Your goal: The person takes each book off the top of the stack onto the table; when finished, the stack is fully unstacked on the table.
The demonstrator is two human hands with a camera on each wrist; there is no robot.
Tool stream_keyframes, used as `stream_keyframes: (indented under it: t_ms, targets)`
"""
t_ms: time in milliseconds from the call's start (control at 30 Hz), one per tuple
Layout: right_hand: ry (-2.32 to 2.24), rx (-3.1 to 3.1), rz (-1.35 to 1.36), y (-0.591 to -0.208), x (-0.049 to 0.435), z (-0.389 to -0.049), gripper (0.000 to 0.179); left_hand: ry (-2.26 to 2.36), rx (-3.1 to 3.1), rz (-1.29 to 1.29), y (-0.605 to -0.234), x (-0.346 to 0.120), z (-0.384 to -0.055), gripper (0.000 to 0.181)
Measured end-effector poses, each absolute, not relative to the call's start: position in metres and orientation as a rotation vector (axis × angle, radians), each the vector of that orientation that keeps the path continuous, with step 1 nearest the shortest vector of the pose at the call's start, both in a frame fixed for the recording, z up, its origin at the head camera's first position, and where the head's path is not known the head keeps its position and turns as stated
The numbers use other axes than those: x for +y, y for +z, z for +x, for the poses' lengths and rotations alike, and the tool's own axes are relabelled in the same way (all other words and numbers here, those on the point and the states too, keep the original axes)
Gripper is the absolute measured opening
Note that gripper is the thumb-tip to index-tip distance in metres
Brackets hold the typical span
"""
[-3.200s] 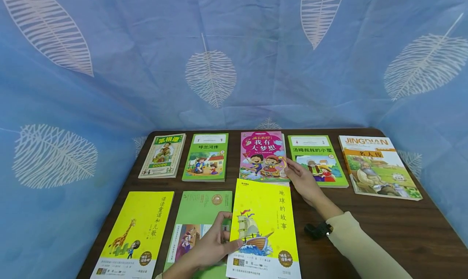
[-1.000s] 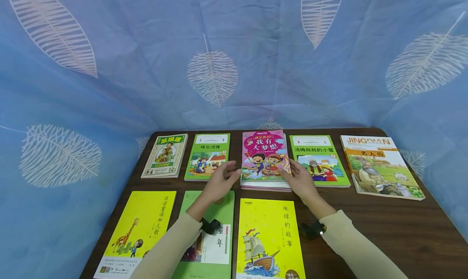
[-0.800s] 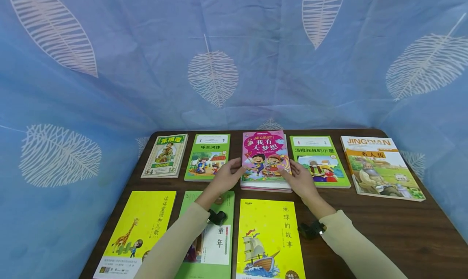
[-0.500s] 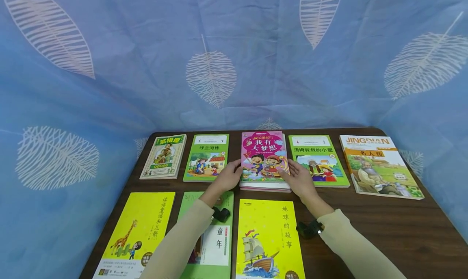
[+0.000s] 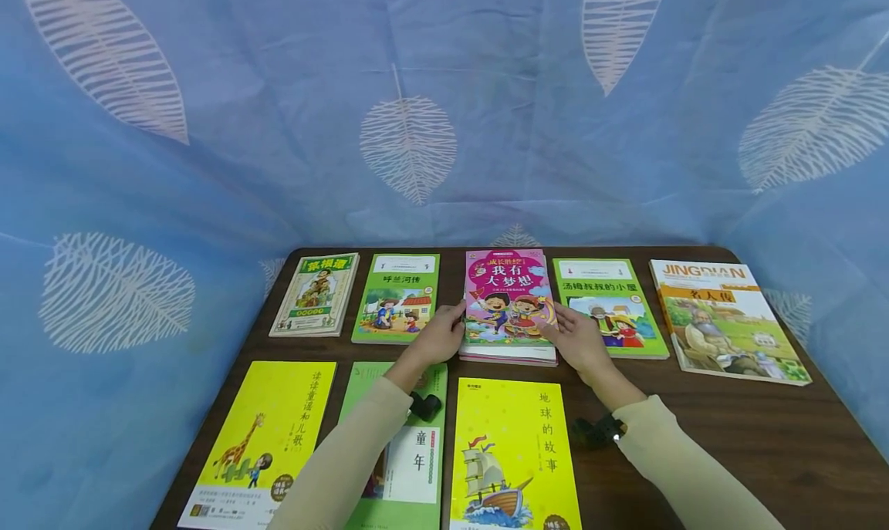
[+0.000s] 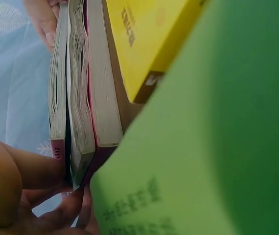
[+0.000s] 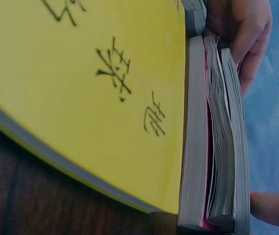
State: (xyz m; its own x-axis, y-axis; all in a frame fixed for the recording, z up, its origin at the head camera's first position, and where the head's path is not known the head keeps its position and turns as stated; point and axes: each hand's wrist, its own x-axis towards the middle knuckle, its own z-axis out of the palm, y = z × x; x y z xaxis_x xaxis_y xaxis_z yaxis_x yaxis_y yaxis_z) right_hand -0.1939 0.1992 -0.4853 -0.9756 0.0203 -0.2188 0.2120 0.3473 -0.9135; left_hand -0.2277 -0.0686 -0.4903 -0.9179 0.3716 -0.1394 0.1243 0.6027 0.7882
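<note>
A pink picture book (image 5: 505,291) tops a small stack of books at the table's back middle; page edges of lower books (image 5: 510,353) stick out at its near side. My left hand (image 5: 439,339) holds the pink book's left edge; in the left wrist view the thumb (image 6: 36,169) touches its spine corner, with curled fingers beside the stack. On the opposite side, my right hand (image 5: 582,345) grips the right edge, thumb over the cover. Nearer me lies a yellow ship book (image 5: 514,453). The right wrist view shows the stacked page edges (image 7: 220,132) side-on.
Two green books (image 5: 396,298) (image 5: 611,306) flank the stack. A small cream book (image 5: 314,295) lies far left, a large white-and-green one (image 5: 729,322) far right. In front are a giraffe book (image 5: 260,437) and a green book (image 5: 424,468), partly under my left sleeve. Blue curtain (image 5: 486,160) surrounds the dark table (image 5: 708,437).
The yellow ship book, earlier in my left hand, now lies on the table. My left hand has moved up to the pink book's left edge; my right hand stays at its right.
</note>
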Motion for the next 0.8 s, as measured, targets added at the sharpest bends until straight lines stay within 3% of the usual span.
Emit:
stream_keyframes:
  t_ms: [467,633,800]
  targets:
    - [-1.832,2.403,0.390,-0.478,0.213,-0.185,0.054,1.127,2.642,0.343,-0.490,-0.060,-0.227,0.058]
    - [-1.970,2.186,0.459,-0.475,0.229,-0.177,0.061,1.133,2.624,0.307,-0.489,-0.060,-0.227,0.061]
    - [-2.088,1.968,0.318,-0.473,0.254,-0.160,0.068,1.142,2.621,0.290,-0.491,-0.060,-0.229,0.060]
